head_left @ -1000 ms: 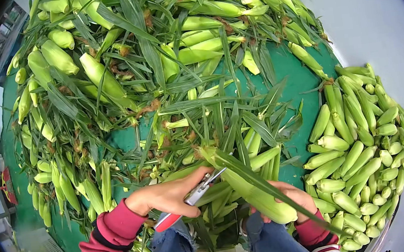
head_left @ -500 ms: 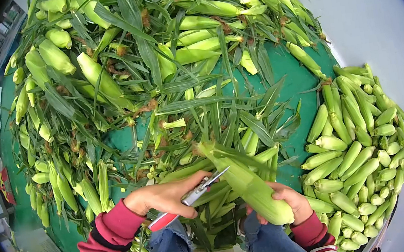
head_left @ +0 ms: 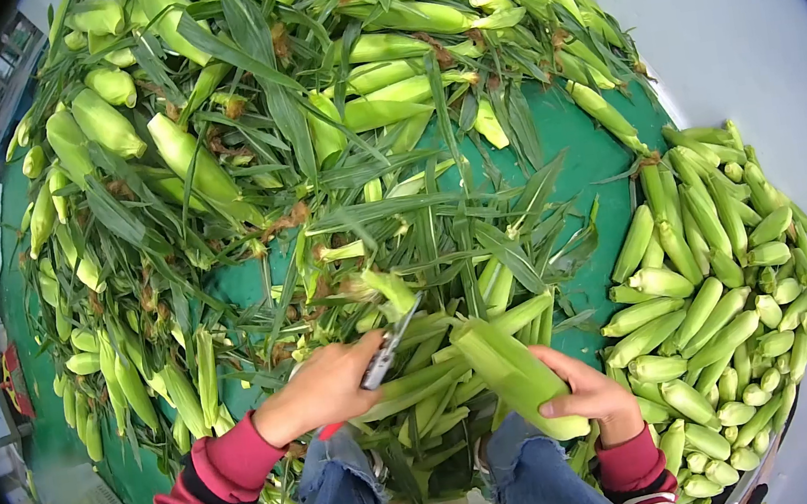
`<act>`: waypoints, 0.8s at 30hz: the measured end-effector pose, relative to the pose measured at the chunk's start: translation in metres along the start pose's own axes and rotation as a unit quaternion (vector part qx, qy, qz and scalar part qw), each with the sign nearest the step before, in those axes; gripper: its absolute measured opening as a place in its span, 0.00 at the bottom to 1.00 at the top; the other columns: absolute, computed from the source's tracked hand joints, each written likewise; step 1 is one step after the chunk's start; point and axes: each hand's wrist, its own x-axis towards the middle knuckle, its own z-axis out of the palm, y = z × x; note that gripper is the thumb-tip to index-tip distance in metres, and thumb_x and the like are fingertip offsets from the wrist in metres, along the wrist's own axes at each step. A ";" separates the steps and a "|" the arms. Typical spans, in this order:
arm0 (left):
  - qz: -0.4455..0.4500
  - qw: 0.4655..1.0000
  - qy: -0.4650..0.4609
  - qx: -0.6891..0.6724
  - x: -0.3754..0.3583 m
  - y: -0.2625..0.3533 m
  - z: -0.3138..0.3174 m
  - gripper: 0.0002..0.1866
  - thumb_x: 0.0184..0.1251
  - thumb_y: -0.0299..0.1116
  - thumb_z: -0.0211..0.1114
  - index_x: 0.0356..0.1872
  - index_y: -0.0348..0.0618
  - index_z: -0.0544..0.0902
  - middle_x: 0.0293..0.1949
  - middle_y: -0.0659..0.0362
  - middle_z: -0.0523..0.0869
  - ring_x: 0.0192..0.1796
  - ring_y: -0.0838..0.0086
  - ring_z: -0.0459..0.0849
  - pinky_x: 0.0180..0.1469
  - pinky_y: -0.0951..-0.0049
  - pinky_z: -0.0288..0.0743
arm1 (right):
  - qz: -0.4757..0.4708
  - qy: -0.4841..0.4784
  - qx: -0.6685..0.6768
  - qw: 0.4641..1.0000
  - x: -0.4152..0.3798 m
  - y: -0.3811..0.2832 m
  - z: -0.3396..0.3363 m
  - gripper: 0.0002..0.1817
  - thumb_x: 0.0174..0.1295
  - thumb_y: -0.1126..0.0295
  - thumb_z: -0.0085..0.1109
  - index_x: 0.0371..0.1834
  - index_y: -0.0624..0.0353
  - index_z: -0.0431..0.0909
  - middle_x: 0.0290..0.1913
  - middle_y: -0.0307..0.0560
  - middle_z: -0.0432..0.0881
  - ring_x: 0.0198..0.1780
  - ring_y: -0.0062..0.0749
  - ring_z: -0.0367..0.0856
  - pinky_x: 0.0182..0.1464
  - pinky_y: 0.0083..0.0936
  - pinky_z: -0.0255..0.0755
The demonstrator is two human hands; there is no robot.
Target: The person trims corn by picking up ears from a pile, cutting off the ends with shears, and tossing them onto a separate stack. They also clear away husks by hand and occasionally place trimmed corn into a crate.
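My left hand [head_left: 334, 386] is closed on pruning shears [head_left: 390, 346] with grey metal and a red handle end; the blades point up and right. A cut corn tip [head_left: 389, 292] with husk and silk hangs just above the blades, blurred. My right hand [head_left: 587, 393] grips the lower end of a green corn cob [head_left: 511, 372], which is in its husk and has a flat cut upper end. Below the cob lie husk pieces and leaves [head_left: 422, 401] between my knees.
Untrimmed corn with long leaves [head_left: 202, 166] is heaped at the left and back on a green surface [head_left: 574, 161]. Trimmed cobs [head_left: 714, 315] are piled at the right, beside a pale wall [head_left: 738, 19].
The cob's silky tip has been cut off and is now apart from it, up and left. The shears have tilted more upright, and the cob is shorter.
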 end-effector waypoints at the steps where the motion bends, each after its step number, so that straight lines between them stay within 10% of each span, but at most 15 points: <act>1: 0.041 0.998 0.035 -0.020 -0.004 -0.003 0.003 0.22 0.52 0.28 0.65 0.50 0.41 0.72 0.35 0.46 0.84 0.39 0.49 0.84 0.37 0.55 0.77 | -0.045 0.019 -0.041 0.998 -0.001 -0.001 0.003 0.45 0.47 0.75 0.69 0.71 0.65 0.57 0.58 0.49 0.74 0.57 0.35 0.75 0.60 0.31 0.69; 4: 0.213 0.955 0.203 -0.013 -0.011 -0.003 0.020 0.23 0.53 0.28 0.65 0.53 0.40 0.72 0.35 0.52 0.85 0.35 0.52 0.85 0.37 0.61 0.78 | -0.076 0.081 -0.089 0.990 0.003 -0.008 0.018 0.49 0.41 0.75 0.74 0.71 0.62 0.58 0.60 0.45 0.73 0.63 0.31 0.70 0.66 0.27 0.61; 9: 0.097 0.902 0.114 -0.404 -0.030 0.041 0.016 0.24 0.56 0.33 0.73 0.51 0.41 0.72 0.27 0.60 0.77 0.26 0.70 0.76 0.31 0.71 0.71 | -0.161 0.146 -0.349 0.912 0.020 -0.007 0.033 0.43 0.38 0.68 0.79 0.61 0.61 0.66 0.57 0.53 0.74 0.59 0.41 0.74 0.60 0.32 0.67; 17: 0.224 0.947 0.226 -0.033 -0.025 0.027 0.018 0.40 0.39 0.30 0.75 0.58 0.38 0.65 0.53 0.43 0.68 0.59 0.46 0.67 0.66 0.51 0.58 | -0.177 0.217 -0.327 0.903 0.023 0.002 0.046 0.44 0.39 0.65 0.79 0.61 0.60 0.63 0.49 0.55 0.80 0.49 0.50 0.83 0.50 0.35 0.76; 24: 0.211 0.900 0.358 0.130 -0.019 0.030 0.017 0.25 0.43 0.27 0.69 0.48 0.40 0.76 0.28 0.55 0.81 0.26 0.59 0.82 0.30 0.65 0.79 | -0.178 0.210 -0.354 0.894 0.025 0.003 0.052 0.42 0.43 0.65 0.77 0.61 0.60 0.63 0.49 0.56 0.80 0.49 0.50 0.83 0.50 0.36 0.77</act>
